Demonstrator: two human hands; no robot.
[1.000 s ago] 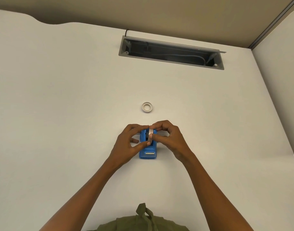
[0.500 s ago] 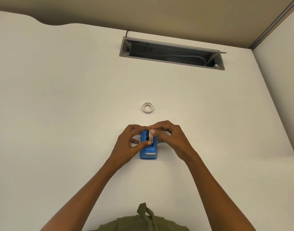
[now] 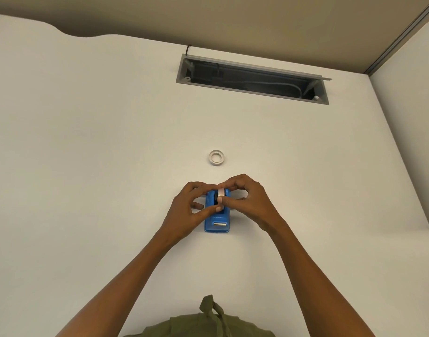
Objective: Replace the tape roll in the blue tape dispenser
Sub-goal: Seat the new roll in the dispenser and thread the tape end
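The blue tape dispenser (image 3: 217, 222) stands on the white table (image 3: 87, 166), its metal cutter toward me. A white tape roll (image 3: 221, 193) stands on edge over the dispenser's slot. My right hand (image 3: 249, 203) pinches that roll from the right with thumb and fingers. My left hand (image 3: 186, 207) grips the dispenser's left side, thumb lying across its top. A second white roll (image 3: 216, 157) lies flat on the table a little beyond the hands, untouched.
A grey cable tray opening (image 3: 252, 79) is sunk into the table at the far side. A partition wall (image 3: 407, 117) bounds the table on the right. Green cloth of my clothing (image 3: 208, 322) shows at the bottom edge.
The roll in my right hand has sunk slightly lower into the dispenser. Both hands have stayed in nearly the same place.
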